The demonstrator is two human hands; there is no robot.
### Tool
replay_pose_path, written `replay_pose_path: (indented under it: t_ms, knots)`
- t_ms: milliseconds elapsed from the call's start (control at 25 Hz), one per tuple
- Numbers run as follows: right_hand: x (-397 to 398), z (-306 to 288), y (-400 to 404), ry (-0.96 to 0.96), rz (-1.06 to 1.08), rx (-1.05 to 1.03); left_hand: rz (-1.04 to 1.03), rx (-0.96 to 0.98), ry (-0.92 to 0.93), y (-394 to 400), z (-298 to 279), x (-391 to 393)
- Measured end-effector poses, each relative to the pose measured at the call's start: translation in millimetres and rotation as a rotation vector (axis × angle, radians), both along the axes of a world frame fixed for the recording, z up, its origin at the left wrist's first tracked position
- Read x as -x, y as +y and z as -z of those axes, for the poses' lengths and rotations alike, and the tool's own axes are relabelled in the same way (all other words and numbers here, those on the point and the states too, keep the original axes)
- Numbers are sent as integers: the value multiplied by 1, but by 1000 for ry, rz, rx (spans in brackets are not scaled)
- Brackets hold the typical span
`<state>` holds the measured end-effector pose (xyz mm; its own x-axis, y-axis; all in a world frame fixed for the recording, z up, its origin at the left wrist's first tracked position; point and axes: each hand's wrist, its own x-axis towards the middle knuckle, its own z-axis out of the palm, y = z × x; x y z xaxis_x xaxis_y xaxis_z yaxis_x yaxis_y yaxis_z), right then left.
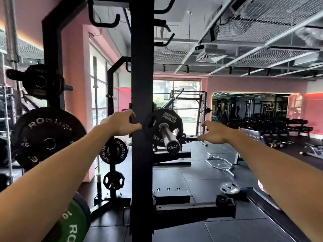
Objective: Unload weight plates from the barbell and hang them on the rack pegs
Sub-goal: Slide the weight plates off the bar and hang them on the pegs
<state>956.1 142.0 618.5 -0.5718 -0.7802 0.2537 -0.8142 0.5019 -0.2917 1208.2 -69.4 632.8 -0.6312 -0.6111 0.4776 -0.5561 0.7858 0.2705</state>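
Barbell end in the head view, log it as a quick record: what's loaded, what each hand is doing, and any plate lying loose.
barbell sleeve: points toward camera, end cap reads 1500LB
loaded plate: one 5 kg plate on the sleeve
left hand: fingers on the rack upright
right hand: open, right of the plate, not touching it
loose plate: small grey plate flat on the floor

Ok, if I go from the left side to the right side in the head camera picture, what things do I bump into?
Big Rogue plate → left hand → black rack post → 5KG plate on the barbell → right hand → dumbbell rack.
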Motion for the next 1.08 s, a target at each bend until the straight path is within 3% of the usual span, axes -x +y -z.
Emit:
replay_pose_path:
  t_ms: [640, 880, 1080]
  knots:
    - [189, 25, -242, -120, 53, 129, 5, -3, 26, -218, 13, 223]
    - [212, 40, -293, -156, 43, 175, 27, 53, 20, -240, 14, 271]
    - [219, 49, -304, -244, 40, 310, -100, 171, -50, -235, 10, 276]
